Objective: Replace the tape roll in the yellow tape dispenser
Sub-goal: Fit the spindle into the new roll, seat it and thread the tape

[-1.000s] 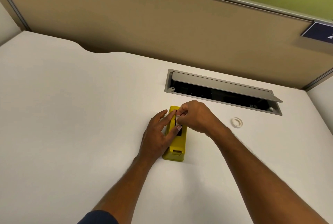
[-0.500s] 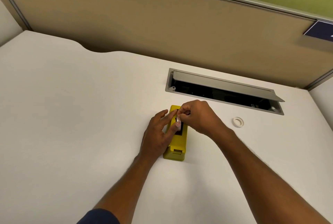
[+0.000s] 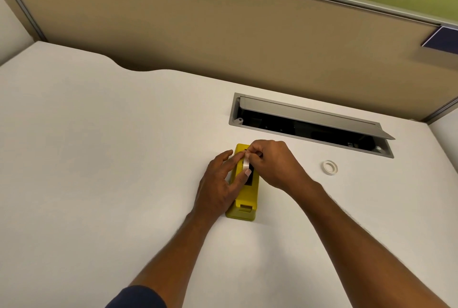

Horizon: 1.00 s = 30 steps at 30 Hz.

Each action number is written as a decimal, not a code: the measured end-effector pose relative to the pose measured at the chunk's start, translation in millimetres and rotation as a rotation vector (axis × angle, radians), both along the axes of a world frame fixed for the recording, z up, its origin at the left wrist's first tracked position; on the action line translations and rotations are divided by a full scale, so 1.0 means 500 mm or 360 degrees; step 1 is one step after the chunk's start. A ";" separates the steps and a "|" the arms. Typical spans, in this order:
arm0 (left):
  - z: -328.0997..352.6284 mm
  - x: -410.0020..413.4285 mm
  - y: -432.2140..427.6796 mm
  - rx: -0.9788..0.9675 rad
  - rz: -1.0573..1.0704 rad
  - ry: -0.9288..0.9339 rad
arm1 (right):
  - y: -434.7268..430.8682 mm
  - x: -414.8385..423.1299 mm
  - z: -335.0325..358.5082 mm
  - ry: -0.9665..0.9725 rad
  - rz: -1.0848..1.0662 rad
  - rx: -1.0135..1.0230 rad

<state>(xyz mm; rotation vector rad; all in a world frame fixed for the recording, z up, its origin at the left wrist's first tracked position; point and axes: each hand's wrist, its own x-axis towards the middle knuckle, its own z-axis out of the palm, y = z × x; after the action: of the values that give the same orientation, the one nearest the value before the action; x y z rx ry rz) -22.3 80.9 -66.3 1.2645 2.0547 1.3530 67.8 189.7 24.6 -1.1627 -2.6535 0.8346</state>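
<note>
The yellow tape dispenser lies on the white desk, its cutter end toward me. My left hand rests against its left side, with fingers laid across its top. My right hand pinches a small whitish tape roll edge-on, just above the dark slot in the dispenser's top. A second white tape roll lies flat on the desk to the right, apart from both hands.
A grey cable hatch with its lid propped open sits in the desk behind the dispenser. A tan partition wall closes off the far edge. The desk stretches left and toward me.
The roll in my right hand has risen a little out of the dispenser's slot. My left hand has stayed on the dispenser.
</note>
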 end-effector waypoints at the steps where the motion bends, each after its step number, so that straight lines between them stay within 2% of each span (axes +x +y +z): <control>1: 0.000 0.000 0.000 0.0008 0.0004 -0.0014 | -0.001 0.001 0.001 0.0004 0.0009 0.0004; 9: -0.003 -0.001 0.000 0.0058 -0.0009 -0.0006 | -0.009 0.002 -0.002 0.0092 -0.0024 0.0219; 20: -0.006 -0.002 0.002 0.0090 0.0013 -0.0014 | -0.015 0.010 0.003 0.0126 0.0069 0.0253; 30: -0.013 -0.007 0.003 0.0037 -0.0048 -0.0023 | -0.008 0.007 -0.001 0.0173 -0.0008 0.0239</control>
<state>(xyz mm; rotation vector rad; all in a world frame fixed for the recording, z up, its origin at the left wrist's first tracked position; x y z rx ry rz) -25.8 82.2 -72.8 1.2864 2.0081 1.3725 71.3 185.5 24.2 -1.0566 -2.5734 0.6645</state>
